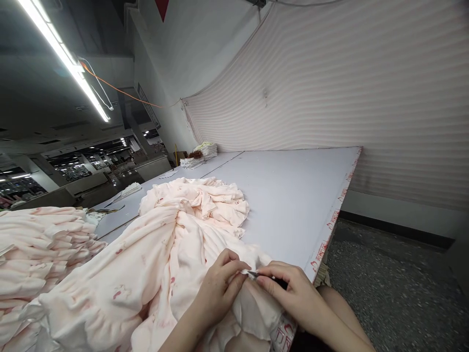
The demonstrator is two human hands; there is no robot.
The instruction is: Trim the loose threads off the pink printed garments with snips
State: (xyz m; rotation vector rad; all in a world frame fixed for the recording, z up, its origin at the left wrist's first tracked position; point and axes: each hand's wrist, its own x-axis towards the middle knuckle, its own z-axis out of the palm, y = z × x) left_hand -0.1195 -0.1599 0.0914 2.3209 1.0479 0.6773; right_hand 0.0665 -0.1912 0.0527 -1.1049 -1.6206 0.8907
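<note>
The pink cloth [157, 254] lies in a long crumpled heap down the near side of the grey table [293, 195], and the part you are working on hangs over the table's near edge, right under your hands. In the head view, your left hand [220, 283] is closed on a small fold of that cloth, thumb and fingertips pinching it, while your right hand [293, 293] is closed around a small dark tool [273, 279] whose pale tip touches the same fold (it looks like thread snips, though it is too small to say for sure). The two hands sit almost touching, which seems right for work this fine. Judging from this, pull the pinched fold flat and taut over your left fingertip so only the loose bit stands proud, and bring the tip in alongside the cloth, not pointing into it, since this soft knit would likely nick easily. Rest your right wrist on the taped table edge [331, 220] for steadiness. Let the weight of the heap lie on the table so it does not drag the fold out of your pinch. The stacked pink pieces [40, 244] at your left sit well apart from your hands.
</note>
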